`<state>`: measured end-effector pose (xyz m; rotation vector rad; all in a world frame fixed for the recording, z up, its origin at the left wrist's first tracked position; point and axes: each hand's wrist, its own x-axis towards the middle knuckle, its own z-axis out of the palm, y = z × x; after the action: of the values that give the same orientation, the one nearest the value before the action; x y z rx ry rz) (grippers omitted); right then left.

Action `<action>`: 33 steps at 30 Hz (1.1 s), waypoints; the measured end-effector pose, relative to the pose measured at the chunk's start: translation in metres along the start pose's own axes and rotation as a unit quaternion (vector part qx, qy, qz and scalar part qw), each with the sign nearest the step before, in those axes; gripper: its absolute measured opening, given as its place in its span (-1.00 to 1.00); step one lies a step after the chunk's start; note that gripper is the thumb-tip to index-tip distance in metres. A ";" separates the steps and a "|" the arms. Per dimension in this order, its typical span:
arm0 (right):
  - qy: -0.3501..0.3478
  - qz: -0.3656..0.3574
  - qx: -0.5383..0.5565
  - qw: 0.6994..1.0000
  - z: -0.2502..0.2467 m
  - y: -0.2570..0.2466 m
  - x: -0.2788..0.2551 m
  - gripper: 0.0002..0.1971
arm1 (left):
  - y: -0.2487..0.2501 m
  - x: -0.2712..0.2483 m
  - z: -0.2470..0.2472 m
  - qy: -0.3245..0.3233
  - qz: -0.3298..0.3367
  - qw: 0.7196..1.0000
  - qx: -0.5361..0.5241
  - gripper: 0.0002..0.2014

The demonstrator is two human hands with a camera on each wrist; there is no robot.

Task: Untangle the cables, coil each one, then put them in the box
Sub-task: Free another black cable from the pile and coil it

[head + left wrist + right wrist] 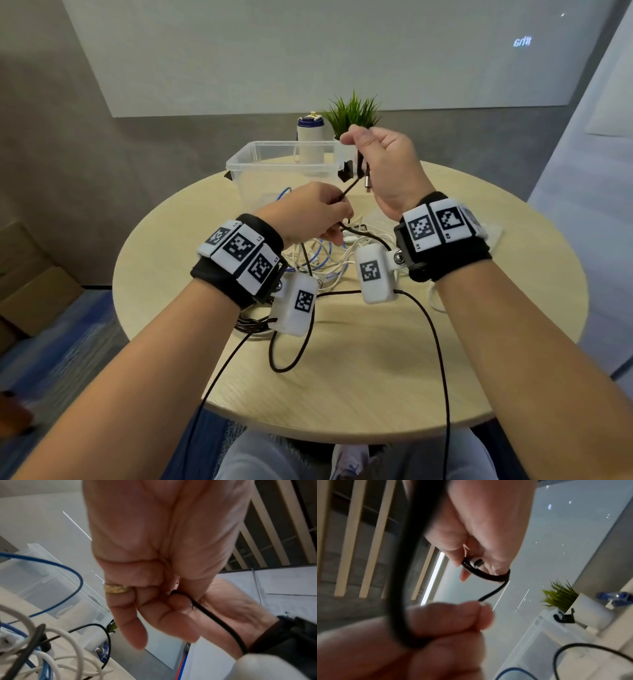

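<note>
A thin black cable stretches between both hands above the round table. My right hand is raised in front of the clear plastic box and grips the cable's end, its silver plug hanging below the fingers. A small loop of black cable lies round those fingers. My left hand pinches the same cable lower down; the black cable runs out from under its thumb. Beneath the hands sits a tangle of white and blue cables.
A white bottle with a blue cap and a small potted plant stand behind the box. A cardboard box sits on the floor at the left. Black wrist-camera cords trail over the table's near edge.
</note>
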<state>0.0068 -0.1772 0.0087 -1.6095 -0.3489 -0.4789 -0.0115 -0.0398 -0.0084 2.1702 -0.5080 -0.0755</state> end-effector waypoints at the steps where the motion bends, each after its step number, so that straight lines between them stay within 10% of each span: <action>1: 0.005 -0.009 -0.052 0.999 -0.001 0.001 -0.001 -0.76 | 0.001 -0.003 -0.002 -0.010 0.001 1.000 0.005 -0.83; 6: -0.034 -0.022 -0.196 0.980 -0.009 0.005 -0.002 -0.77 | 0.006 -0.016 -0.011 -0.033 0.011 0.999 -0.012 -0.80; 15: -0.161 0.047 -0.118 0.979 -0.010 0.009 -0.019 -0.68 | 0.011 -0.001 -0.026 0.187 0.039 0.972 -0.138 -0.79; 28: -0.045 0.114 0.316 0.941 -0.026 -0.023 -0.004 -0.58 | -0.002 -0.012 0.021 0.000 -0.025 0.999 -0.037 -0.80; 33: -0.003 0.077 0.261 0.962 -0.032 -0.010 0.006 -0.68 | -0.002 -0.022 0.025 -0.116 -0.057 0.992 0.006 -0.82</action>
<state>0.0040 -0.2084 0.0220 -1.1136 -0.3185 -0.2348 -0.0365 -0.0494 -0.0275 2.2124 -0.5150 -0.3913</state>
